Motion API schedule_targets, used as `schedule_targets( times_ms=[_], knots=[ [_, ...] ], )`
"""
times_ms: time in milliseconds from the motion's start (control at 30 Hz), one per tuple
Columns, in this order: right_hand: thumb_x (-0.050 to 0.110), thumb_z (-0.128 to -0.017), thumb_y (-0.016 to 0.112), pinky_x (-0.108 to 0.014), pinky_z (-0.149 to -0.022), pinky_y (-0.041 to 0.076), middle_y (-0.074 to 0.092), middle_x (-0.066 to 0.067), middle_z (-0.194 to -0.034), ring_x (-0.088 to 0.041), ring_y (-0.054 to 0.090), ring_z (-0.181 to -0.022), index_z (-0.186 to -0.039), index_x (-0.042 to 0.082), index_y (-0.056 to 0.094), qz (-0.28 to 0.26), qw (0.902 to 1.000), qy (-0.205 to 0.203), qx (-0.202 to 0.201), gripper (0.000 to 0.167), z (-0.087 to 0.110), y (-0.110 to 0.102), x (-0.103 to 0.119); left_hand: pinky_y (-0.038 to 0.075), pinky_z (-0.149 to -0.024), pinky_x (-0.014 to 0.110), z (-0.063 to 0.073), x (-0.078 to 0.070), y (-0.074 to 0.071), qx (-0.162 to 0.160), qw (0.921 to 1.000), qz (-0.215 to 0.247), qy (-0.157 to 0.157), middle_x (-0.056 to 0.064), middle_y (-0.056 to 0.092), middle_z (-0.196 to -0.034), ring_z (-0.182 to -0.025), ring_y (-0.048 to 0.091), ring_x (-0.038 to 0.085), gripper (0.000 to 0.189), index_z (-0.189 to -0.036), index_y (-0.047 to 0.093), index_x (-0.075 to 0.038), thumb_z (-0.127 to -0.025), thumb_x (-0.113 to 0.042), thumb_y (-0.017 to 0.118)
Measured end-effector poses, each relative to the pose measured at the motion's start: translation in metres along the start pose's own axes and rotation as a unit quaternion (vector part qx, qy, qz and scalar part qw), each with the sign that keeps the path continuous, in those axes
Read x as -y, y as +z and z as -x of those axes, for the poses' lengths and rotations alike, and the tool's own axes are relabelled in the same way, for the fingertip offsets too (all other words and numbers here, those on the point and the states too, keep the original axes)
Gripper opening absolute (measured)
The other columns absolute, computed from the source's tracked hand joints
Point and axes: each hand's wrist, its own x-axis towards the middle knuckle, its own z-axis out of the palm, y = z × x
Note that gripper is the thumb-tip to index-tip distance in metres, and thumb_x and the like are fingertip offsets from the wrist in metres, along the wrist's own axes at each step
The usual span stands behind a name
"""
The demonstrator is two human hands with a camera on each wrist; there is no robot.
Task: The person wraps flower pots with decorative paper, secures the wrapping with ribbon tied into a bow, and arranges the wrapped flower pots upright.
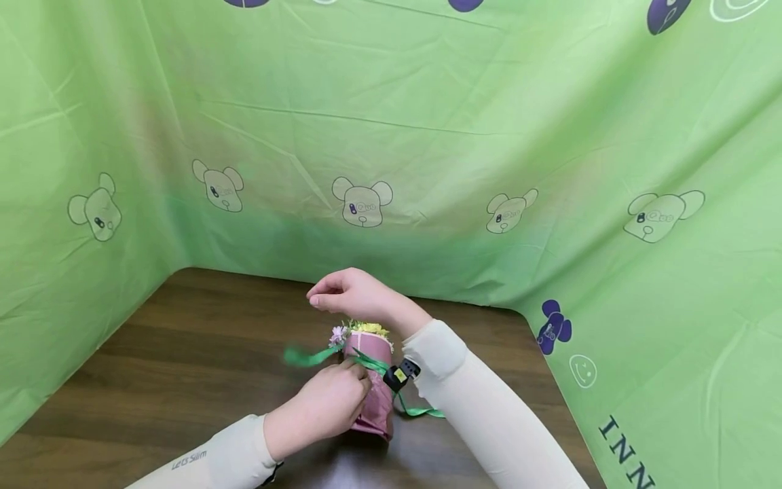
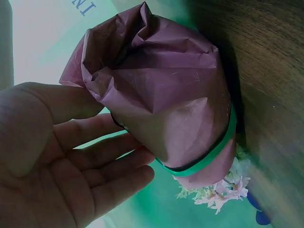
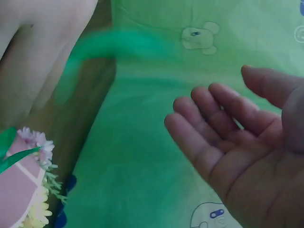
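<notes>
A small bouquet (image 1: 380, 401) in pink wrapping lies on the table, its flowers (image 1: 370, 329) pointing away from me. A green ribbon (image 1: 369, 362) goes around the wrapping. My left hand (image 1: 324, 399) pinches the ribbon at the upper side of the bouquet; in the left wrist view its thumb and index fingertips are hidden behind the wrapping (image 2: 175, 95). My right hand (image 3: 247, 142) is held above and beyond the flowers, its fingers loosely bent, with nothing in it. One ribbon end is blurred in the air left of the flowers; the other trails right, under my right forearm.
The dark wooden table (image 1: 201, 360) extends around the bouquet. Green cloth (image 1: 427, 149) with bear-head prints rises behind and on both sides of it. A small black device (image 1: 401, 374) is strapped to my right wrist.
</notes>
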Motion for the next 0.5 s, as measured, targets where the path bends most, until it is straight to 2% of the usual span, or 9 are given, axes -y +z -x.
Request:
schedule_targets(
  times_ms=[100,267,367,500],
  knots=[
    [0.032,-0.101,0.065,-0.028,-0.094,0.052,0.072,0.012,-0.112,-0.004,0.065,-0.105,-0.118,0.022,0.074,0.01,0.9997,-0.023,0.003,0.022,0.007,-0.004,-0.001,0.056,-0.075,0.035,0.001,0.0,0.0,0.006,1.0,0.005,0.0,-0.001,0.068,-0.091,-0.09,0.063,0.019,0.009,-0.088,0.075,-0.012,-0.09,-0.02,0.071],
    [0.03,-0.101,0.065,-0.03,-0.092,0.054,0.072,0.011,-0.11,-0.006,0.065,-0.101,-0.117,0.022,0.074,0.054,0.9972,-0.031,-0.042,0.019,0.035,-0.016,-0.008,0.057,-0.074,0.036,0.0,0.003,0.0,0.013,0.9996,0.024,-0.001,-0.001,0.069,-0.093,-0.091,0.064,0.018,0.01,-0.09,0.076,-0.012,-0.09,-0.021,0.071],
    [0.025,-0.1,0.067,-0.03,-0.087,0.055,0.072,0.008,-0.106,-0.007,0.065,-0.096,-0.112,0.019,0.074,0.08,0.9937,-0.021,-0.076,0.016,0.051,-0.013,-0.026,0.057,-0.075,0.036,-0.001,0.007,0.001,0.019,0.9987,0.046,-0.009,-0.002,0.068,-0.092,-0.089,0.064,0.017,0.009,-0.09,0.076,-0.014,-0.092,-0.021,0.071],
    [0.019,-0.096,0.071,-0.028,-0.082,0.056,0.07,0.006,-0.1,-0.007,0.064,-0.09,-0.105,0.017,0.075,0.107,0.9887,-0.008,-0.105,0.009,0.066,0.005,-0.065,0.057,-0.074,0.035,-0.005,0.012,0.004,0.021,0.9975,0.064,-0.023,-0.004,0.066,-0.087,-0.086,0.062,0.016,0.01,-0.087,0.075,-0.016,-0.094,-0.019,0.07]
  ],
)
